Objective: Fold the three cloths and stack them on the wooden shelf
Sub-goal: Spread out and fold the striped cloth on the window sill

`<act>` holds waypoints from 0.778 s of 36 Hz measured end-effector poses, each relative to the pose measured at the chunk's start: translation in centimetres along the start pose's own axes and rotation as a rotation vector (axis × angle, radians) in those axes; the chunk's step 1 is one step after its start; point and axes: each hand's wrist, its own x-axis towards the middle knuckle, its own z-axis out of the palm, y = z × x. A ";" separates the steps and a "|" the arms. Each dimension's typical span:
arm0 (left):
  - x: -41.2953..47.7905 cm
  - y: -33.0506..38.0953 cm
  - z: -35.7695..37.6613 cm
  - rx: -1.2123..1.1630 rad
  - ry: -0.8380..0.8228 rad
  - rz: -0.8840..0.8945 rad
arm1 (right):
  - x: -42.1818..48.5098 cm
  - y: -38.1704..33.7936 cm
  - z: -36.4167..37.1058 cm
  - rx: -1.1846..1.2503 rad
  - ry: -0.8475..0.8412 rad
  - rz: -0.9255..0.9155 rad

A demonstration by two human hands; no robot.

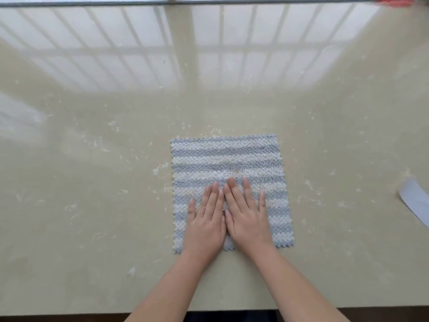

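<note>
Both palms press flat, fingers spread: left hand [205, 219] and right hand [247, 217] side by side on the striped cloth [227, 159], pinning its near half to the table [92, 182] (probably smoothing before folding).

a square blue-and-white striped terry cloth [229, 173] lies flat, low in the centre of the frame, on a glossy beige tabletop [92, 182]. the left hand [205, 219] and the right hand [246, 216] press side by side on its lower half, fingers straight. a pale grey sheet [415, 201] pokes in at the right edge.
</note>
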 end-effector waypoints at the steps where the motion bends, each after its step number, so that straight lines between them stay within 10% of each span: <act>1: 0.1 -0.1 -0.2 -0.002 -0.015 -0.004 | 0.0 0.5 -0.2 0.002 -0.009 -0.010; 14: -3.0 -4.1 -2.2 0.047 -0.080 -0.241 | -2.6 6.7 -2.4 -0.004 -0.028 0.253; 28: -3.9 0.6 -1.4 -0.014 -0.175 0.003 | -4.6 0.7 -0.7 -0.055 -0.033 -0.027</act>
